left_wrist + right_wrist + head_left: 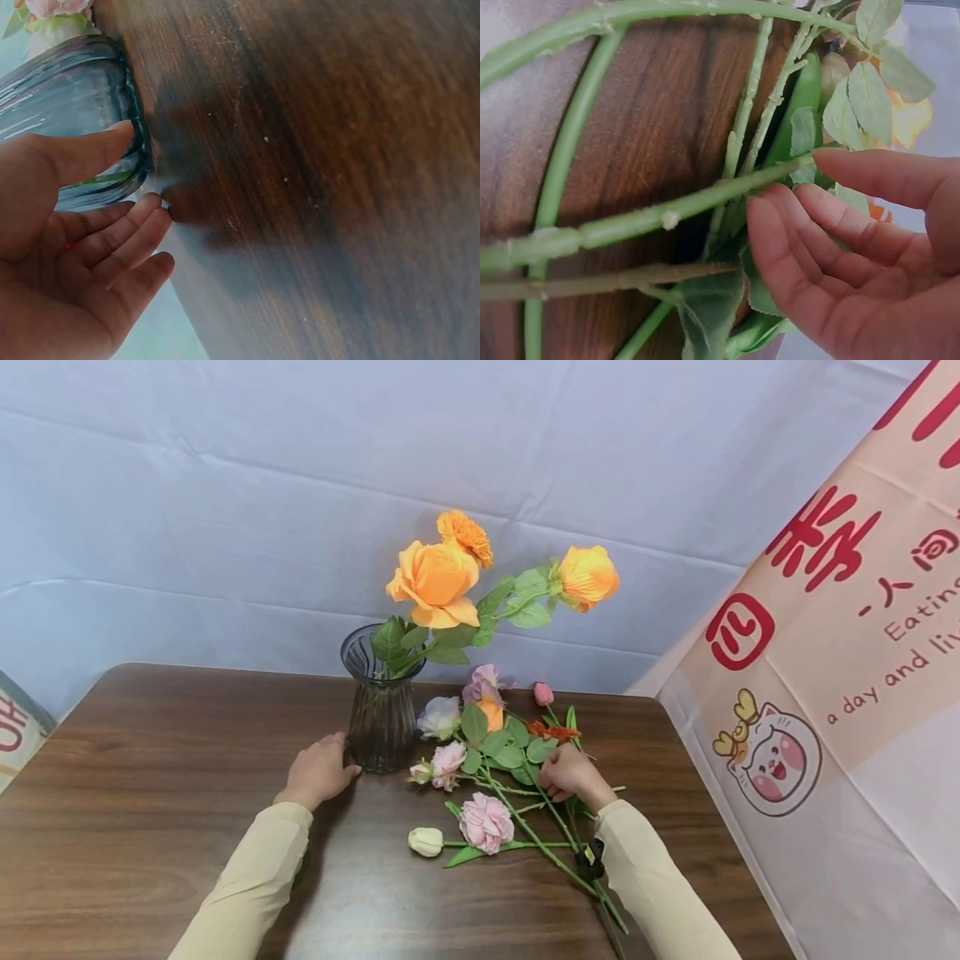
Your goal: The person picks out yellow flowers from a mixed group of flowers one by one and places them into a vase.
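Observation:
In the head view, my left hand [318, 771] is at the left foot of a dark ribbed glass vase [381, 727]. Its thumb lies along the glass [82, 90] in the left wrist view, with the other fingers loosely bent beside the base. Three orange flowers, among them a large rose [435, 581], stand in the vase and lean right. My right hand [572, 774] is over a pile of loose flowers and pinches a green flower stem [697, 201] between thumb and fingers. Which bloom that stem carries cannot be told.
Pink peonies [486, 822], a cream tulip [426, 842], a pale blue bloom [439, 718] and a pink bud [543, 693] lie right of the vase, stems crossing. Behind the wooden table [187, 760] hangs a pale cloth [225, 527]; a printed banner [825, 693] is at right.

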{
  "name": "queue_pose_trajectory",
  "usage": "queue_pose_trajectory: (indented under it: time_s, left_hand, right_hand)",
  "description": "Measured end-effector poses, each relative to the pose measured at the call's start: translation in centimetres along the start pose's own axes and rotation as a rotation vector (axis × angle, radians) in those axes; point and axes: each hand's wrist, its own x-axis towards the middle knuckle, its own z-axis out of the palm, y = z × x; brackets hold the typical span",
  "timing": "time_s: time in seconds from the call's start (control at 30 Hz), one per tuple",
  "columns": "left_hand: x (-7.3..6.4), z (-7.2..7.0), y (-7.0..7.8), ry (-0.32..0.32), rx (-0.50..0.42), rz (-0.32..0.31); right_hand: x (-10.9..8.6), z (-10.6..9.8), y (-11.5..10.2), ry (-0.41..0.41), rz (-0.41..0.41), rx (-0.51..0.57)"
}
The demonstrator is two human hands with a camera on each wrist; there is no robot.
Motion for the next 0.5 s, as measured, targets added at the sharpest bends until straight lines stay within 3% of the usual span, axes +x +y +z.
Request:
queue_pose_trajectory:
  time_s: [0.5]
  left_hand:
    - [0.03, 0.08, 0.0, 0.007, 0.006, 0.005]
  right_hand:
    - [0.39, 0.86, 0.54, -0.007, -0.012, -0.036]
